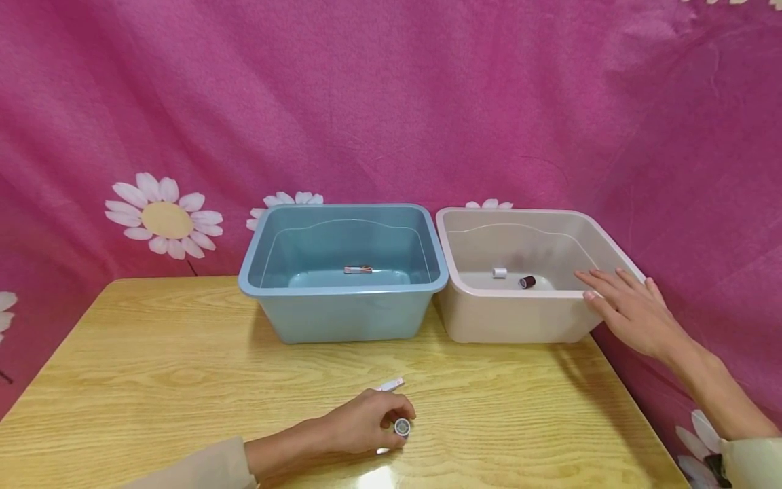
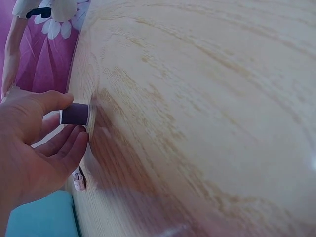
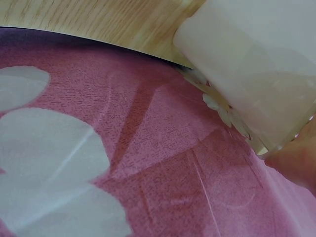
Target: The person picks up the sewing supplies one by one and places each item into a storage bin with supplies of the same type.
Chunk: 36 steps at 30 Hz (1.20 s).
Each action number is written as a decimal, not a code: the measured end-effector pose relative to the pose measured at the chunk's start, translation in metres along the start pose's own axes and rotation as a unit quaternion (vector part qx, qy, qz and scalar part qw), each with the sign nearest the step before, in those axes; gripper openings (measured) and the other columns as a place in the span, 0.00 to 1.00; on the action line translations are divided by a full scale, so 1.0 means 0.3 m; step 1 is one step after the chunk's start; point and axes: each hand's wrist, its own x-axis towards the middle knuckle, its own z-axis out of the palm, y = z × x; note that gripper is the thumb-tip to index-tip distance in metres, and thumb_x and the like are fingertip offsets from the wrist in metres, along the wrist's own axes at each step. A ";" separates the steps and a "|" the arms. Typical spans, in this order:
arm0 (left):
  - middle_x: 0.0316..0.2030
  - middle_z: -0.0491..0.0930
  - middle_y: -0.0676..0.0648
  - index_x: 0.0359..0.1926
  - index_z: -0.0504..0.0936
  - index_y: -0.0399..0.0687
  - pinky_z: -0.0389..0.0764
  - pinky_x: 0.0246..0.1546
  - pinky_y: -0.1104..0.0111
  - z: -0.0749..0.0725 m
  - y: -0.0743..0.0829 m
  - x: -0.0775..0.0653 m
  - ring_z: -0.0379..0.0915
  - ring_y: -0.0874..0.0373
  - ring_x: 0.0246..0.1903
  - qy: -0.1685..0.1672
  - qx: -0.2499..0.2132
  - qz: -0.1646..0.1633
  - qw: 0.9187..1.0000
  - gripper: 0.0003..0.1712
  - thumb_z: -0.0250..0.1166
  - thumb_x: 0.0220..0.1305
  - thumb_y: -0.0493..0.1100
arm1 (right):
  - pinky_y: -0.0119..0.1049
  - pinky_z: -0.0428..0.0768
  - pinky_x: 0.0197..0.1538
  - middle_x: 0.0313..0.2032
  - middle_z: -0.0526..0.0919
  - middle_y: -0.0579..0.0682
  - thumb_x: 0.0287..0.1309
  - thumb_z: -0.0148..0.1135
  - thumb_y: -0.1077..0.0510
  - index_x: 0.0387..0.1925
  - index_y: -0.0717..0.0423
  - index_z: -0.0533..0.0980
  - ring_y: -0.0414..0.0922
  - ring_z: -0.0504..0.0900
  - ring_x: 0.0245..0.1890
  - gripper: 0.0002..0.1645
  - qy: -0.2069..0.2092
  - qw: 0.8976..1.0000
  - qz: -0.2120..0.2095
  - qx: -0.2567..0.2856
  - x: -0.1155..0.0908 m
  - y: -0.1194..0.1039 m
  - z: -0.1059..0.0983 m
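Observation:
My left hand (image 1: pixel 366 422) is low over the table, its thumb and fingers around a dark thread spool (image 2: pixel 74 114) whose pale round end faces the head camera. Just behind that hand lies a small slim whitish-pink object (image 1: pixel 391 384), partly hidden; its kind is unclear. My right hand (image 1: pixel 635 312) rests with extended fingers on the front right corner of the beige tub (image 1: pixel 513 318). Inside that tub are a white thread spool (image 1: pixel 499 273) and a dark brown thread spool (image 1: pixel 527 282).
Left of the beige tub stands a blue tub (image 1: pixel 348 319), close against it, with a small slim pinkish-orange object (image 1: pixel 357 269) on its floor. Both tubs are at the back of the wooden table (image 1: pixel 183 367). A pink flowered cloth (image 1: pixel 366 102) hangs behind and to the right.

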 end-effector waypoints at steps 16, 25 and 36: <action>0.36 0.82 0.59 0.42 0.81 0.44 0.79 0.43 0.76 0.002 -0.004 -0.010 0.79 0.68 0.41 0.015 -0.035 0.002 0.999 0.09 0.70 0.62 0.32 | 0.75 0.32 0.64 0.68 0.66 0.65 0.77 0.46 0.49 0.71 0.51 0.67 0.73 0.52 0.69 0.27 0.003 1.000 -0.001 -0.003 0.001 -0.004 -0.001; 0.35 0.81 0.58 0.41 0.81 0.45 0.79 0.42 0.76 0.003 -0.005 -0.010 0.79 0.66 0.39 0.019 -0.054 -0.003 0.998 0.10 0.71 0.60 0.31 | 0.76 0.34 0.63 0.67 0.67 0.67 0.77 0.46 0.50 0.71 0.52 0.67 0.74 0.52 0.68 0.26 0.007 1.000 -0.009 -0.007 0.002 -0.007 -0.001; 0.35 0.85 0.57 0.44 0.83 0.41 0.79 0.42 0.76 0.000 0.007 -0.006 0.80 0.71 0.38 0.029 -0.038 0.009 0.999 0.08 0.69 0.63 0.33 | 0.76 0.33 0.64 0.67 0.66 0.66 0.77 0.46 0.49 0.71 0.51 0.67 0.73 0.52 0.69 0.27 0.006 1.000 -0.003 -0.002 0.002 -0.004 -0.002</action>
